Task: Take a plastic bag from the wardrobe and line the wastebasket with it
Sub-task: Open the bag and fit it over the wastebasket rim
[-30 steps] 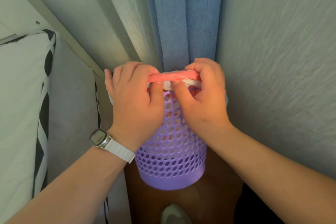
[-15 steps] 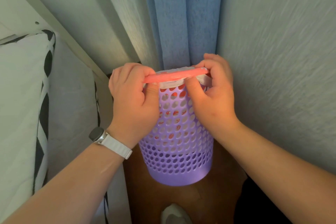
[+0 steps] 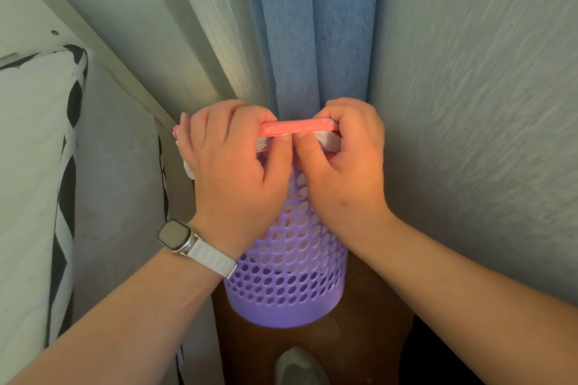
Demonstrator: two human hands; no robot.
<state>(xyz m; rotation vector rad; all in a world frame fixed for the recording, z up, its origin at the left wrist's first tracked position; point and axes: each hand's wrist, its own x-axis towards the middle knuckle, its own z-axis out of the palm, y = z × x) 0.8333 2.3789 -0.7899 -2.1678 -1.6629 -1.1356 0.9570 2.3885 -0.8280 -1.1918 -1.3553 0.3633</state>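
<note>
A purple perforated wastebasket (image 3: pixel 287 287) stands on a brown floor in a narrow corner. A plastic bag with a pink edge (image 3: pixel 295 127) and white film sits in it, red and white showing through the holes. My left hand (image 3: pixel 233 172), with a white-strapped watch on the wrist, and my right hand (image 3: pixel 347 166) both pinch the bag's pink edge at the basket's near rim, thumbs close together. White bag film (image 3: pixel 187 166) bulges out left of my left hand. The basket's rim and opening are hidden behind my hands.
A blue curtain (image 3: pixel 312 34) hangs right behind the basket. A textured grey wall (image 3: pixel 478 103) closes the right side. A white bed with a black-and-white patterned pillow (image 3: pixel 34 166) fills the left. A light shoe tip (image 3: pixel 297 366) shows on the floor below the basket.
Both hands stayed on the pink bag edge and slid closer together along the rim. The basket shifted slightly.
</note>
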